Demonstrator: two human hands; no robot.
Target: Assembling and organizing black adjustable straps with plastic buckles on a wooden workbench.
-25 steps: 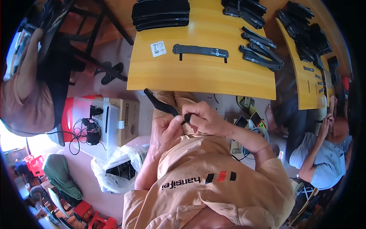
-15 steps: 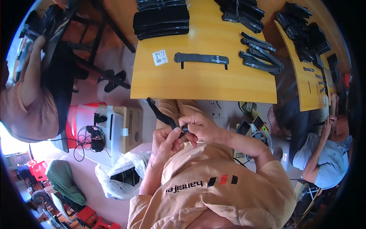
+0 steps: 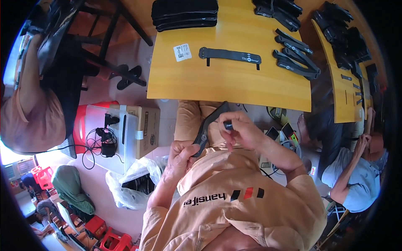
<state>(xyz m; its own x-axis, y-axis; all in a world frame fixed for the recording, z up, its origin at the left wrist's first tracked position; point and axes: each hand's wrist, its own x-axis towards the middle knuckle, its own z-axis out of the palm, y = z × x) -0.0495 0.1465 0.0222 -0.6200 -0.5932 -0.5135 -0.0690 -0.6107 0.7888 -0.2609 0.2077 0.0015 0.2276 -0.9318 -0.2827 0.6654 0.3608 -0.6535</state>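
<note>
"Where are the hands?"

"The left hand [image 3: 181,155] is clamped on the lower end of a long, narrow, dark grey strap [image 3: 204,130]. The right hand [image 3: 240,129] is closed round a short, black, round-ended piece [image 3: 228,125] (most of it hides in the fingers, so I can't tell its kind)."

"And what's just changed?"

"The two hands no longer meet at the strap; the right one has moved off, and the strap shows more of its flat face. I'd judge that two-handed work on it has given way to a one-handed hold."

"Does the right hand touch it?"

"I can't tell; they're very close. The strap slants up over the tan trouser legs [image 3: 187,121], toward the yellow wooden table [image 3: 180,83]."

"Anything on that?"

"A flat dark grey strap with pale markings [image 3: 229,55], a square white label [image 3: 182,52] to its left, and looped grey straps [image 3: 295,60] to its right."
</note>
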